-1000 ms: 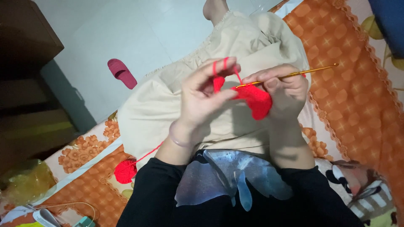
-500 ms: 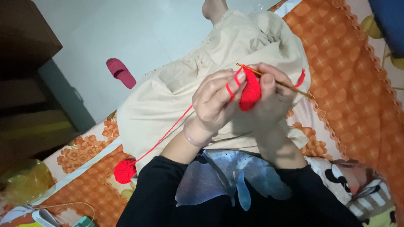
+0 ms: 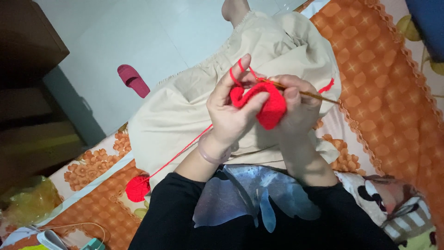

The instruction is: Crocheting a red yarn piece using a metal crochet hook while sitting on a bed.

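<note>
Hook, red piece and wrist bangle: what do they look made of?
Hook: thin, stiff, golden-brown shaft with a slight sheen; metal or bamboo, cannot tell which. Red piece: matte, fuzzy, ribbed surface, so crocheted yarn, same red as the strand running to the ball. Bangle: smooth, pale, slightly translucent ring; looks like jade or glass, possibly plastic.

The small red crocheted piece [image 3: 268,107] is matt, knobbly yarn, like the round red yarn ball [image 3: 138,189] at seven o'clock of it. The slim golden crochet hook [image 3: 319,96] looks smooth and faintly glossy, likely metal. The beige skirt cloth [image 3: 185,115] is soft, matt and creased. The orange patterned bedsheet [image 3: 384,92] at three o'clock is smooth woven cloth. The pale tiled floor [image 3: 138,37] at eleven o'clock shines slightly; the dark pink slipper [image 3: 133,80] looks matt, rubbery.
</note>
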